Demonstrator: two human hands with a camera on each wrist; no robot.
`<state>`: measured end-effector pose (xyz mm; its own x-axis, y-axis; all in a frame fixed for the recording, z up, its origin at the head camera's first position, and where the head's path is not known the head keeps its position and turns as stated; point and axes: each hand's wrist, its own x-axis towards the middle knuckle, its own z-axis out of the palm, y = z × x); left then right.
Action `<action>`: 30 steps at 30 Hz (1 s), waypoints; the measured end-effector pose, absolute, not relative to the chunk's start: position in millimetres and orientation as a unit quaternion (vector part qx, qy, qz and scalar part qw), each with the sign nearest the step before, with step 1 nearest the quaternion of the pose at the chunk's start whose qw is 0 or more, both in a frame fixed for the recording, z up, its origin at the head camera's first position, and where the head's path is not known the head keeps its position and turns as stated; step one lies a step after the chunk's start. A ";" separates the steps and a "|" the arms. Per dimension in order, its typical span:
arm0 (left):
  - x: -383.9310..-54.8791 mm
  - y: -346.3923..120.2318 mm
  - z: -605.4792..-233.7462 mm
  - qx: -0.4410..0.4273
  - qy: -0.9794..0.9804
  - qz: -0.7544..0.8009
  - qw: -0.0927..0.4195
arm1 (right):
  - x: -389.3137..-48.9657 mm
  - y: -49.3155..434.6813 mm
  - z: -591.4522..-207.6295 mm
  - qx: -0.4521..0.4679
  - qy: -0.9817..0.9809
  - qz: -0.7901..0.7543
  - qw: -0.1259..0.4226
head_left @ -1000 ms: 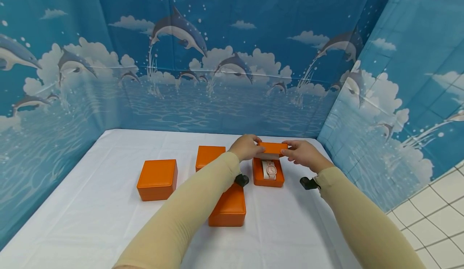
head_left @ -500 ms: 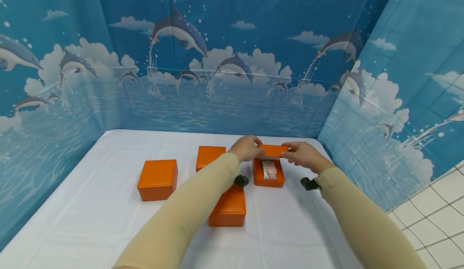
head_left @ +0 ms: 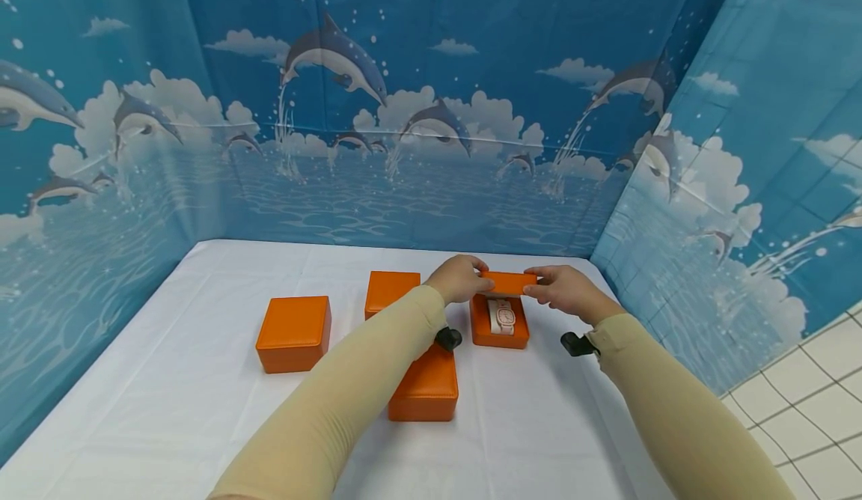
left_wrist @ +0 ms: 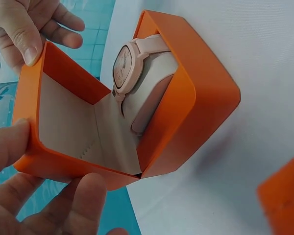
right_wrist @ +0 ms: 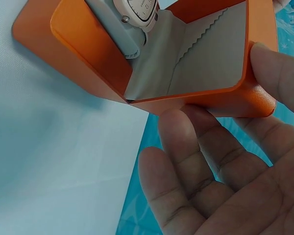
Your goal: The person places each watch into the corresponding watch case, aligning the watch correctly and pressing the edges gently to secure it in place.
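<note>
An orange watch box (head_left: 498, 341) stands with its hinged lid (head_left: 509, 283) raised, right of centre on the table. A pale pink wristwatch (head_left: 504, 317) sits on a light cushion inside the base; its dial shows in the left wrist view. My left hand (head_left: 459, 278) pinches the lid's left end between thumb and fingers. At the opposite end, my right hand (head_left: 567, 289) grips the lid with its thumb (right_wrist: 279, 73) on the outer edge and fingers along the side. The lid's pale lining (left_wrist: 68, 117) shows in both wrist views.
Other orange boxes rest shut on the white cloth (head_left: 168, 395): one at left (head_left: 293, 334), one at the back (head_left: 392, 290) and one at the front (head_left: 423, 391), the last two partly hidden by my left arm. Dolphin-print curtains (head_left: 417, 186) stand behind and beside the table.
The lid has tilted slightly down toward the base, and less of its lining shows from above. Both hands have lowered a little with it. The other boxes have stayed put.
</note>
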<state>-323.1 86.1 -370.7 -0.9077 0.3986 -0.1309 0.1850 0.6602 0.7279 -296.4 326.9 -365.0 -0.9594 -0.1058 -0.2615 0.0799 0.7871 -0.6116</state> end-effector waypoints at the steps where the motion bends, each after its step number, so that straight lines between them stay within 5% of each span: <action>1: -323.5 86.2 -371.2 0.163 0.901 0.377 0.141 | -296.1 326.8 -364.8 -0.007 0.935 -0.325 0.143; 30: -317.6 82.2 -372.7 0.189 0.903 0.361 0.135 | -290.5 327.8 -366.8 -0.015 0.944 -0.293 0.151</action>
